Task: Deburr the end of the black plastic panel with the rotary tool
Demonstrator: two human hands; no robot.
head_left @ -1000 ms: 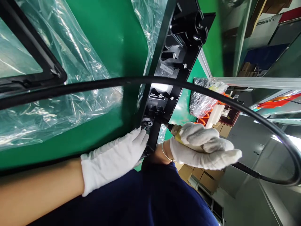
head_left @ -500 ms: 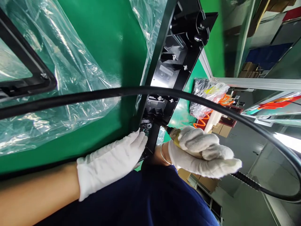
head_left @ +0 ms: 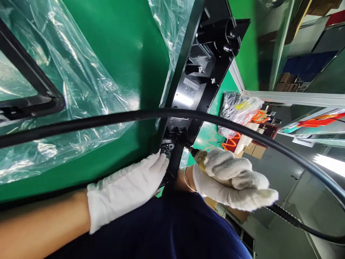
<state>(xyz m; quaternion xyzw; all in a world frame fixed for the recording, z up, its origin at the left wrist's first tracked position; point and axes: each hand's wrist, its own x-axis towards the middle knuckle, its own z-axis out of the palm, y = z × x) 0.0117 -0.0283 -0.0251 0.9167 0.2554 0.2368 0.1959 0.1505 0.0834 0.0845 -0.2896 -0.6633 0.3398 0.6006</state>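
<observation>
Yellow-handled powered screwdriver (head_left: 201, 160) is gripped in the white-gloved right hand (head_left: 231, 180), fingers wrapped tight, tip set against the long black plastic panel (head_left: 199, 68). Gloved left hand (head_left: 126, 189) is laid flat, fingers together, at the panel's near end on the green table (head_left: 121, 46).

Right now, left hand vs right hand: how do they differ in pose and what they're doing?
The left hand lies flat and open, fingertips against the lower end of the black panel; the right hand is curled into a fist around a yellow-tipped screwdriver. The left holds no tool; the right's tool points at the panel and trails a black cable. A bracelet shows only at the right wrist. Both wear white gloves.
</observation>
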